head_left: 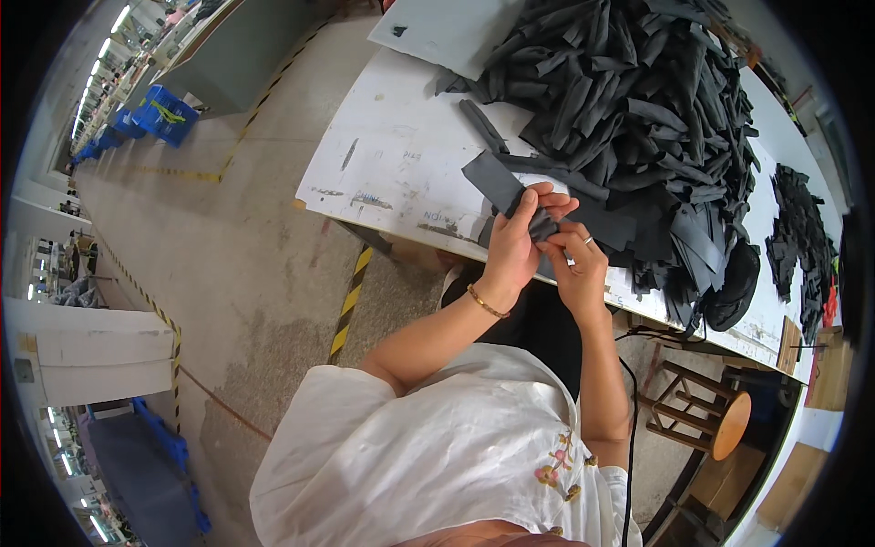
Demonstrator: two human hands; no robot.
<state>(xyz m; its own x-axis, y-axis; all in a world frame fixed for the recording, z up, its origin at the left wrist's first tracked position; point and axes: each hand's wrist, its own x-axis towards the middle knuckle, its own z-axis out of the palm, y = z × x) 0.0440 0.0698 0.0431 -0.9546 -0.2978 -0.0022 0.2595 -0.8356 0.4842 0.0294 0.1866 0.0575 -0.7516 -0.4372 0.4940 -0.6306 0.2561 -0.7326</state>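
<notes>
At the centre of the frame, 2 hands have hold of 1 dark cloth strip [492, 180] at the white table's [365, 137] near edge. The left hand [518, 232] wraps it, thumb pressed on top; if that thumb eased, the flat end, pointing upper left, could swing loose. Beside it, the right hand [576, 264] pinches the bunched end, fingertips nearly together; a slack pinch might let the folds spring out, and a dropped strip could get lost among like-coloured pieces.

The table's left part seems to offer the most room, ending at a corner left of centre. At upper right the heaped pile [629, 100] crowds rightward reaches; at lower right, a black cable [629, 392] and wooden stool [729, 424] could hamper stepping.
</notes>
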